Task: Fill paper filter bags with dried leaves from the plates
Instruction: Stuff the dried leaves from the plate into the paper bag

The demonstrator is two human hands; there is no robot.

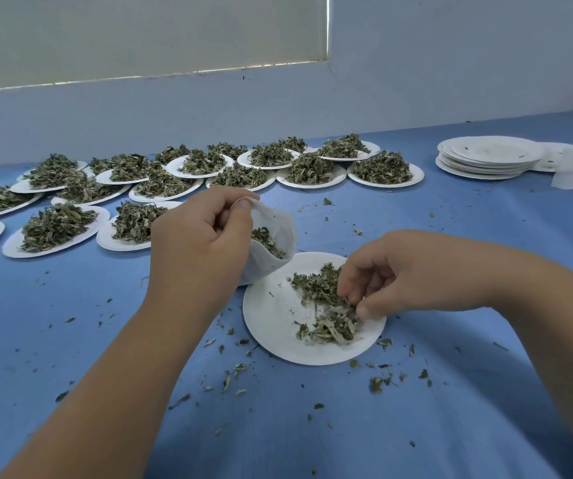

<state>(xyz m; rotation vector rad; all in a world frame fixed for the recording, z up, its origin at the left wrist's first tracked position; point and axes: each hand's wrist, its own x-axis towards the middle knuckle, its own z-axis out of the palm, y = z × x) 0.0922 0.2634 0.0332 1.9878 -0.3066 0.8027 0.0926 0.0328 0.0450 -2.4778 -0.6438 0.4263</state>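
Left hand (198,236): pinches filter bag (280,233) rim, mouth open.
Right hand (406,271): fingers curled, pinching dried leaves (316,292) on near plate (271,316).

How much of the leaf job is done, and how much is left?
Done, it seems: a stack of empty plates sits far right. In hand: the left hand holds a part-filled filter bag open while the right hand pinches leaves on the near plate. Left: over a dozen heaped plates wait behind.

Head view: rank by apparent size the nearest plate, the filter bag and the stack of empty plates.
1. nearest plate
2. stack of empty plates, farther away, so unsure
3. filter bag, partly hidden
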